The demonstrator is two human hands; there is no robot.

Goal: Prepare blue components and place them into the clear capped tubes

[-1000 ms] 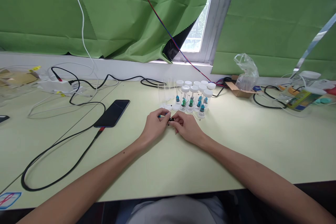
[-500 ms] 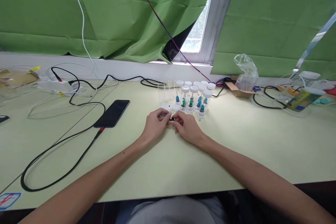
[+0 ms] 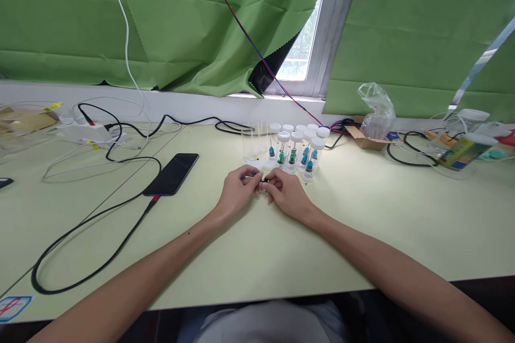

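Close together over the pale table, my left hand and my right hand both pinch at a small black piece between their fingertips. A bit of blue shows at the left fingers; its shape is mostly covered, so I cannot tell what it is. Just beyond my hands stand several clear tubes with white caps, upright in a cluster, with small blue or green parts and thin wires inside. Left of them are clear tubes without caps.
A black phone with a black cable plugged in lies to the left. A white power strip sits behind it. Far right are an open cardboard box with a plastic bag and a yellow-green container. Green curtains hang behind.
My hands stay in almost the same place, fingertips together. The black piece between them has shifted very slightly; the tubes and other objects are unchanged.
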